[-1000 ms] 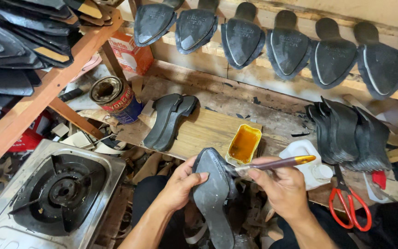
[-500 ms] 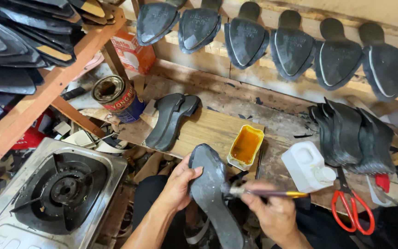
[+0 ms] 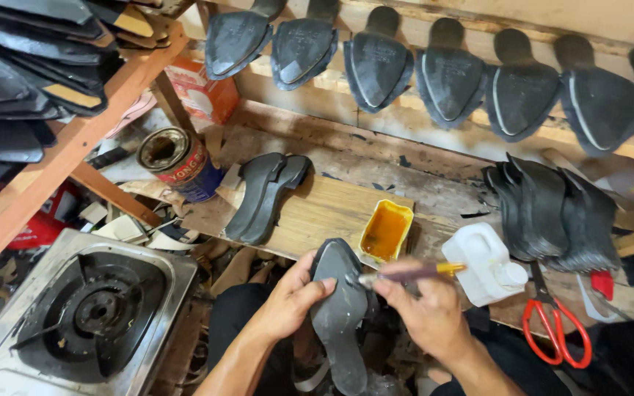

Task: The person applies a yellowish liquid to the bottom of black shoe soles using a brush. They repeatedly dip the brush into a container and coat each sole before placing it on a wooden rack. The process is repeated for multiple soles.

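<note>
My left hand (image 3: 288,301) grips a dark grey shoe sole (image 3: 337,308) by its left edge, holding it toe-up over my lap. My right hand (image 3: 425,312) holds a thin brush (image 3: 412,273) with a yellow-ended handle, its tip resting on the upper part of the sole. Just beyond the sole, a small yellow tray of amber glue (image 3: 385,232) sits on a wooden board (image 3: 317,213). Two more dark soles (image 3: 264,194) lie stacked on the board's left end.
A row of black soles (image 3: 449,73) leans on a wooden rail at the back, and a stack of soles (image 3: 552,213) stands at right. A white plastic jug (image 3: 482,264), red scissors (image 3: 552,326), a round tin can (image 3: 177,163) and a gas stove (image 3: 86,312) surround me.
My right hand brought the brush from beside the glue tray down onto the sole and moved it up toward the toe. The white jug, earlier partly behind my hand, now shows.
</note>
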